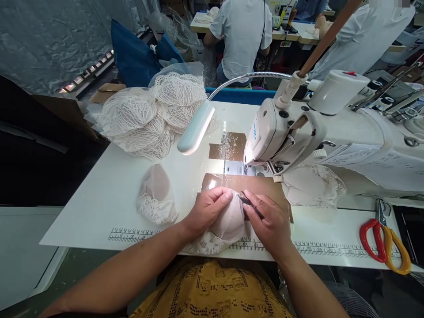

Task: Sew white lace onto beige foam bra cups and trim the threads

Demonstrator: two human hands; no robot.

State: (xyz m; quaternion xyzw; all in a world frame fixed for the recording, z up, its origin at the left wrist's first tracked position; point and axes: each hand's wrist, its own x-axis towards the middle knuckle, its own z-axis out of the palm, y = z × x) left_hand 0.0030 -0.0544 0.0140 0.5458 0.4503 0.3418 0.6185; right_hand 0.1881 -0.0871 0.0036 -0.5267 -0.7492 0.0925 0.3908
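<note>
Starting at the left, we see a heap of white lace bra cups piled at the far corner of the white sewing table, within reach but clear of the working area. Nearer us a single beige padded cup with a lace edge lies alone on the tabletop, just left of our hands.

Our left hand curls its fingers over the top of the pale beige lace-trimmed cup at the table's front edge, pinning it so the fabric stays taut. Our right hand touches the same cup, thumb and forefinger closed on small dark thread snips whose tips point at the cup's upper seam, probably to reach a thread there.

Behind the hands, brown tape patches surround the needle plate under the white industrial sewing machine, lit by a gooseneck lamp. More lace pieces rest under the machine's arm. Far right, red-and-yellow-handled scissors lie on the table.
</note>
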